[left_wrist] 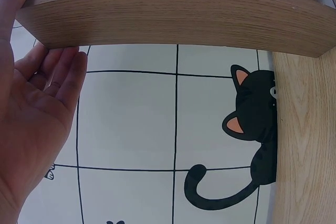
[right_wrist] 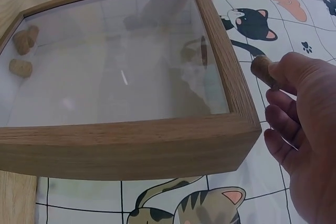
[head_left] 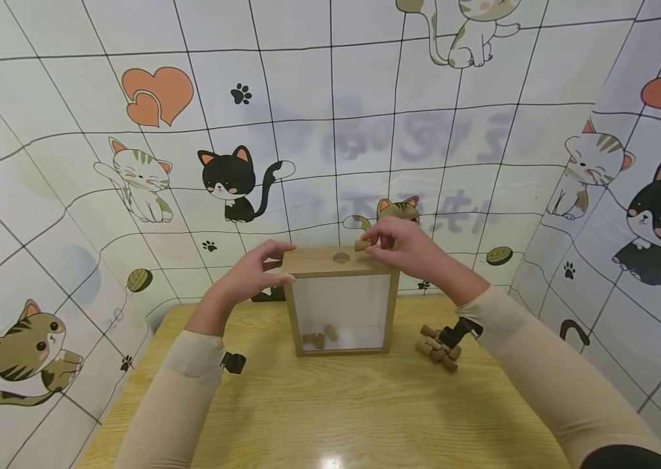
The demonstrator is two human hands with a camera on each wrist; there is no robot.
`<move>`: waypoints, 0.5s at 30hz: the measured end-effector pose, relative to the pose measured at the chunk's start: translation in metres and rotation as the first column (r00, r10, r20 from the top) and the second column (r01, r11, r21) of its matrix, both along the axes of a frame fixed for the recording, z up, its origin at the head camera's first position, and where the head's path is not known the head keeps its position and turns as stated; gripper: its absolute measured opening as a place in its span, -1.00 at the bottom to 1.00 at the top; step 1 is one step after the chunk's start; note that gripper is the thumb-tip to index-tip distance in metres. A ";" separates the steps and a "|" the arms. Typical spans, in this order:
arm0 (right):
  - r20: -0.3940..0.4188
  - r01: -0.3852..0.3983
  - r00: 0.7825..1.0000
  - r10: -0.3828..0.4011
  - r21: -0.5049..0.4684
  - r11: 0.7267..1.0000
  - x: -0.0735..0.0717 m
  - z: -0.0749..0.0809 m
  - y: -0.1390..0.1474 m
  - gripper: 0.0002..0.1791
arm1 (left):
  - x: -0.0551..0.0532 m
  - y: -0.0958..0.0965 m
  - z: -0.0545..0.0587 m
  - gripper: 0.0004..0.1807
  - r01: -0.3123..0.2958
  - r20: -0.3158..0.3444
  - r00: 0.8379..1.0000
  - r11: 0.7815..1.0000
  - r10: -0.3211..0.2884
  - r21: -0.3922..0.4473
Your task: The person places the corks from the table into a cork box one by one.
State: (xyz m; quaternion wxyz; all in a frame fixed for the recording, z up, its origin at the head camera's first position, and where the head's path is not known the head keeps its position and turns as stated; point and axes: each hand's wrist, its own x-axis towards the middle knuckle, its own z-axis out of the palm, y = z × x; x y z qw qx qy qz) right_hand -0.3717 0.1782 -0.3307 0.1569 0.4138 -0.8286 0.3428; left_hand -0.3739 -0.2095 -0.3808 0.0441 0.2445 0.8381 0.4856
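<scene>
A cork pile [head_left: 437, 355] lies right of the box [head_left: 336, 272].

You can read no text, label or number here. On the cat-patterned wall covering [head_left: 301, 85] in front of you, two rows of faint purplish marks [head_left: 436, 137] are perhaps reversed characters, too pale and blurred to make out.

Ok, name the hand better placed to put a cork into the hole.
Right, I'd judge: the right hand pinches a cork near the hole, while the left hand holds the box.
</scene>
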 end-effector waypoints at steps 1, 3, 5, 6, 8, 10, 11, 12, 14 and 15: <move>0.001 0.000 1.000 0.000 0.007 1.000 -0.001 0.000 -0.002 -0.79 | -0.001 0.000 -0.001 -0.19 0.001 0.000 1.000 1.000 -0.001 0.001; 0.004 0.001 1.000 -0.001 0.018 1.000 -0.002 0.001 -0.004 -0.79 | -0.002 -0.001 -0.002 -0.18 0.004 0.002 1.000 1.000 -0.004 0.003; 0.003 0.001 1.000 -0.001 0.028 1.000 -0.003 0.001 -0.007 -0.79 | -0.002 0.000 -0.001 -0.18 0.004 0.002 1.000 1.000 -0.004 0.002; 0.004 0.000 1.000 0.000 0.033 0.999 -0.003 0.001 -0.009 -0.79 | -0.001 0.000 -0.001 -0.17 0.004 0.003 1.000 1.000 -0.004 0.001; 0.007 -0.004 1.000 0.003 0.037 0.999 -0.003 0.002 -0.012 -0.78 | -0.001 0.001 0.000 -0.17 0.001 0.004 1.000 1.000 0.000 -0.001; 0.011 -0.007 1.000 0.007 0.048 0.999 -0.003 0.003 -0.015 -0.78 | 0.001 0.001 0.000 -0.17 -0.003 0.004 1.000 1.000 0.003 -0.005; 0.016 -0.010 1.000 0.009 0.055 0.998 -0.002 0.004 -0.017 -0.78 | 0.001 0.001 0.000 -0.18 -0.004 0.003 1.000 1.000 0.004 -0.006; 0.018 -0.011 1.000 0.009 0.065 0.998 -0.002 0.004 -0.018 -0.78 | 0.001 0.001 0.001 -0.18 -0.004 0.001 1.000 1.000 0.004 -0.007; 0.035 -0.013 0.999 0.010 0.080 0.997 -0.002 0.005 -0.021 -0.78 | 0.001 0.001 0.001 -0.18 -0.003 -0.002 1.000 1.000 0.003 -0.009; 0.040 -0.013 0.999 0.009 0.092 0.996 -0.002 0.005 -0.022 -0.78 | 0.001 0.001 0.001 -0.18 -0.002 -0.003 1.000 1.000 0.002 -0.009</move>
